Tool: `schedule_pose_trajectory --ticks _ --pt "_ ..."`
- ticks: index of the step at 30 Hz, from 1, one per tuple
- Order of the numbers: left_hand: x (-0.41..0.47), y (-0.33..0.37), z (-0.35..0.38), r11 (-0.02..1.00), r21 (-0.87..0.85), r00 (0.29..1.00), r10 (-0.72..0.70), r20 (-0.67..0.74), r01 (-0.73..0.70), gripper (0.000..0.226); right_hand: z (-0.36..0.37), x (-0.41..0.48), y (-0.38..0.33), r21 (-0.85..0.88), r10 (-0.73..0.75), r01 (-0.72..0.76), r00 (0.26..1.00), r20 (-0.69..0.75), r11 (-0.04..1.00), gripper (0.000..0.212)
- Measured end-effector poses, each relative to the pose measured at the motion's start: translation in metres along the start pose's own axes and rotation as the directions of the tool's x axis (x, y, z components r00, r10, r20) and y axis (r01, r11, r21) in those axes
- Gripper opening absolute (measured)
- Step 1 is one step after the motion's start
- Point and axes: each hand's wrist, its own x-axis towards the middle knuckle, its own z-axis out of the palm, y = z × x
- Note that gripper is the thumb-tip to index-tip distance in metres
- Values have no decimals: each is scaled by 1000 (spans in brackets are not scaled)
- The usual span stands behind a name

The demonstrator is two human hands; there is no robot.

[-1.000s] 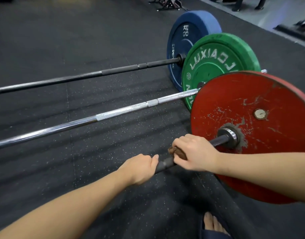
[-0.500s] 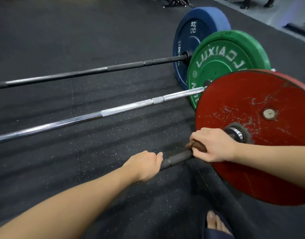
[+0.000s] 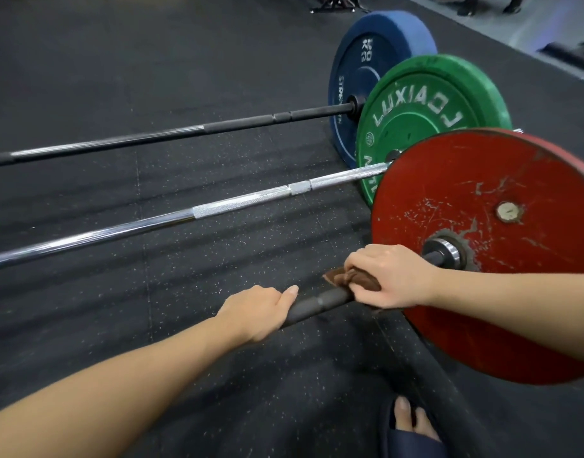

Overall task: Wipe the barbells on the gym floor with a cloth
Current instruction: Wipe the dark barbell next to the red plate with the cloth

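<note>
Left hand (image 3: 257, 312) gripping black bar (image 3: 317, 304), right hand (image 3: 388, 276) clamping brown cloth (image 3: 345, 279) around it, beside red plate (image 3: 502, 246)

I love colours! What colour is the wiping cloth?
Brown: the crumpled brown cloth under the right hand, head view.

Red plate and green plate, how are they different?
The red plate is scratched and chipped; the green plate looks smooth, with white letters. The red plate sits on a dark bar; the green plate on a shiny silver bar. Both are round, standing on the floor.
</note>
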Motion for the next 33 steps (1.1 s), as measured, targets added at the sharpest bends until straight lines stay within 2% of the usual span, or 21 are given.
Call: schedule_pose_trajectory --ticks 3,5,8,15,20,25,28,33 --pt "-8 -11 1 999 36 1000 -25 -19 25 66 -10 -5 22 2 66 -66 997 44 998 25" --pt "-12 -8 1 998 56 998 -20 -55 23 60 -8 -2 20 -24 61 -61 998 21 998 23" --pt "-9 -2 1 997 73 995 -5 -95 12 53 4 6 0 -75 40 -43 998 -49 996 20" --pt "-10 -1 -3 995 101 998 6 -62 0 46 33 32 -64 -51 78 -85 989 -128 995 27" --pt "-10 -2 -3 993 118 998 21 -55 -14 41 17 22 -42 12 -3 3 1000 -9 1000 26" --pt "-7 -5 0 993 119 997 34 -69 -26 40 2 11 -4 -1 97 -97 995 -2 995 26" --pt "-6 -5 -1 995 99 998 14 -66 -7 40 10 18 -16 -68 57 -59 998 -27 996 24" --pt "-5 -4 -1 995 102 999 11 -40 -7 39 29 41 -61 -53 53 -56 997 -61 997 29"
